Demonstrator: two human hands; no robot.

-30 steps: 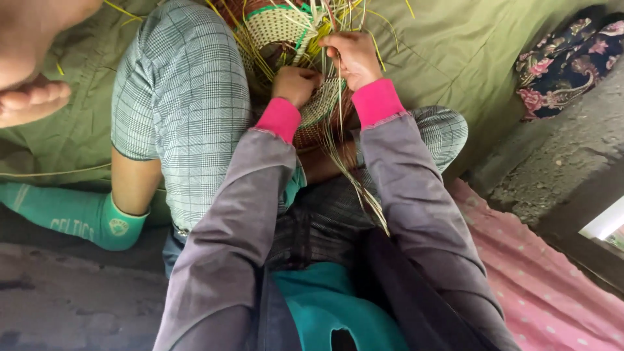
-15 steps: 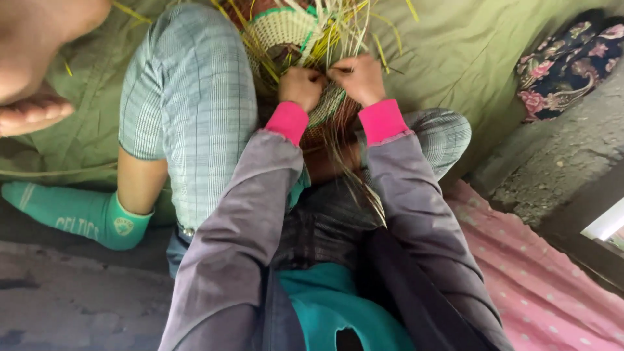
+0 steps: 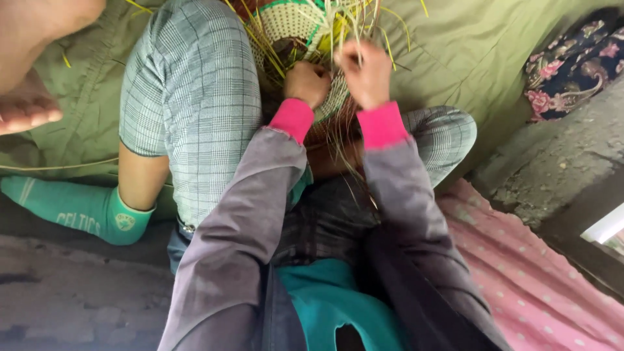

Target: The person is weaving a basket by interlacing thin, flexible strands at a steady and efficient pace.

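I am looking down at an olive-green cloth point(image 3: 468, 58), soft and creased, which is covering most of the ground at the top of the view. A grey checked trouser leg point(image 3: 195, 104), finely woven in a plaid pattern, is bending up over it on the left and ending at a teal ribbed sock point(image 3: 71, 208). Below that a rough grey concrete floor point(image 3: 58, 292) is showing, gritty and uneven. On the right a pink dotted fabric point(image 3: 539, 286) is lying in smooth folds, and a dark floral cushion point(image 3: 572, 65) is sitting in the top right corner. Someone else's bare foot point(image 3: 26, 110) is showing at the left edge.

Two smooth grey sleeves with bright pink knitted cuffs are reaching up the middle. Between the knees, at the top centre, a round woven basket point(image 3: 292, 26) is resting, its pale weave tight and regular with a green band, and loose yellow-green straw strips point(image 3: 351, 19) are bristling out of it, thin, flat and stiff.

I am seeing the left hand point(image 3: 307, 83) curled into a loose fist against the basket's woven side, fingers pressed together and folded under; I cannot tell whether a strip is inside them. The right hand point(image 3: 365, 73) is lifted just beside it, fingers bunched and pinching a few of the straw strips, though motion blur is softening the fingertips.
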